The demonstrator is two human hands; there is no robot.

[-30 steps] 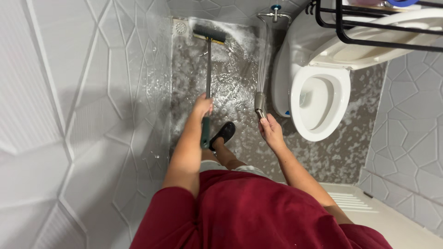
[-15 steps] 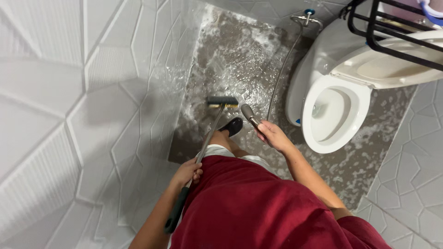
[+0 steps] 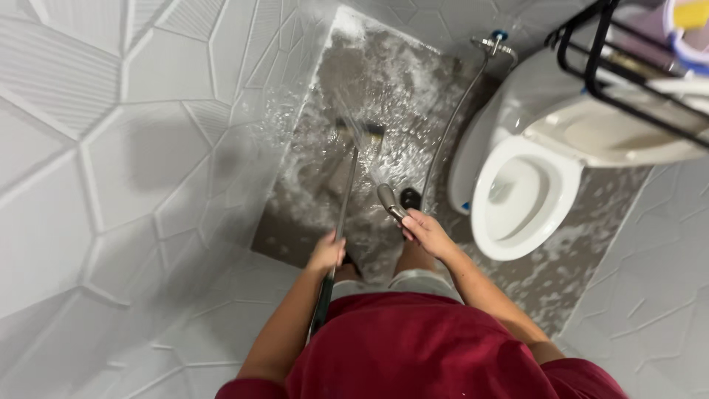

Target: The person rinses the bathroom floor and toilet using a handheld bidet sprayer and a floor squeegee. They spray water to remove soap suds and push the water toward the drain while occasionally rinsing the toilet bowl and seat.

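Note:
My left hand point(image 3: 327, 253) grips the long handle of a floor brush point(image 3: 344, 203); its dark head rests on the wet, foamy floor point(image 3: 310, 185) farther ahead. My right hand point(image 3: 426, 231) holds a metal spray nozzle point(image 3: 389, 199) on a hose point(image 3: 452, 122). Water sprays from the nozzle over the brush head and floor. My red shirt and one dark sandal point(image 3: 410, 198) show below the hands.
A white toilet point(image 3: 521, 192) with its seat open stands right of the hands. A black wire rack point(image 3: 628, 66) with bottles hangs above it. The hose runs up to a wall valve point(image 3: 493, 43). White geometric tiles point(image 3: 111, 162) cover the left wall.
The brush head has moved forward, away from my feet. My left hand slid up in view along the handle. The nozzle now sprays water over the brush.

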